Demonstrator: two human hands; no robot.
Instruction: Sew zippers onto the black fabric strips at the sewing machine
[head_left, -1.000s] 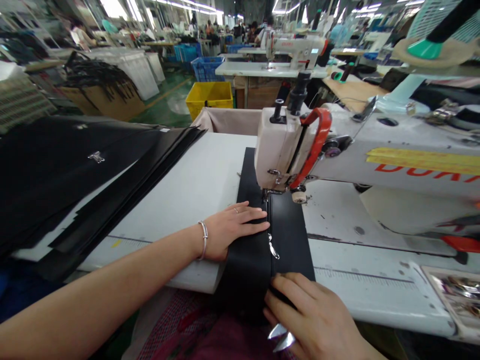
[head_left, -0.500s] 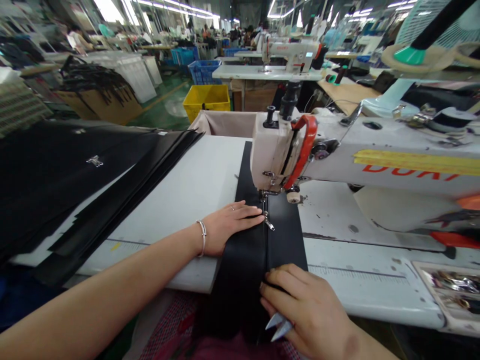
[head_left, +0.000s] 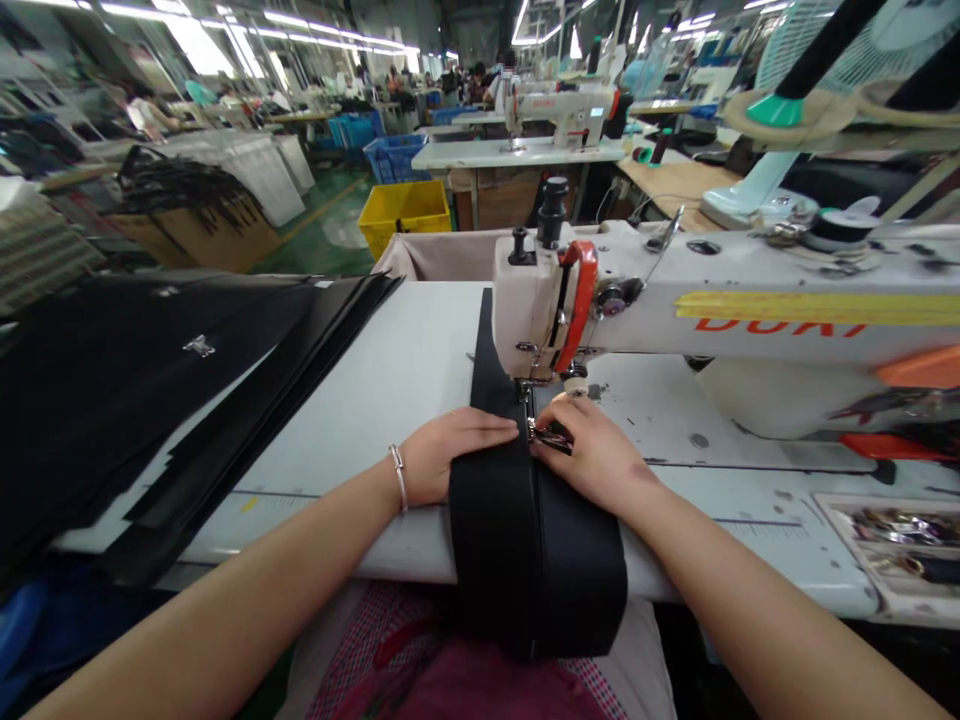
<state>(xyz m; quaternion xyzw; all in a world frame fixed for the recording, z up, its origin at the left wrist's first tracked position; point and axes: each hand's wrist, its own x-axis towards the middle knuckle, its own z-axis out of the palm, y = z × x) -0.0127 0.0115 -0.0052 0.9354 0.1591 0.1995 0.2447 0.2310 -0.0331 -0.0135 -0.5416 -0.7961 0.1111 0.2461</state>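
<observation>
A black strip of material with a zipper down its middle (head_left: pixel 525 540) lies under the needle of a white sewing machine (head_left: pixel 675 300) and hangs off the table's front edge into my lap. My left hand (head_left: pixel 450 455) lies flat on the strip's left half, fingers stretched toward the presser foot. My right hand (head_left: pixel 589 450) sits just right of the needle, its fingers pinched on the metal zipper pull (head_left: pixel 541 432). A bracelet is on my left wrist.
A stack of black panels (head_left: pixel 150 390) covers the table's left side. A tray of metal parts (head_left: pixel 900 540) sits at the right front. A yellow crate (head_left: pixel 405 210), blue crates and other sewing stations with people stand behind.
The strip has fed forward under the needle. My right hand left the strip's near end and came up to the zipper pull by the presser foot. The left hand stayed put.
</observation>
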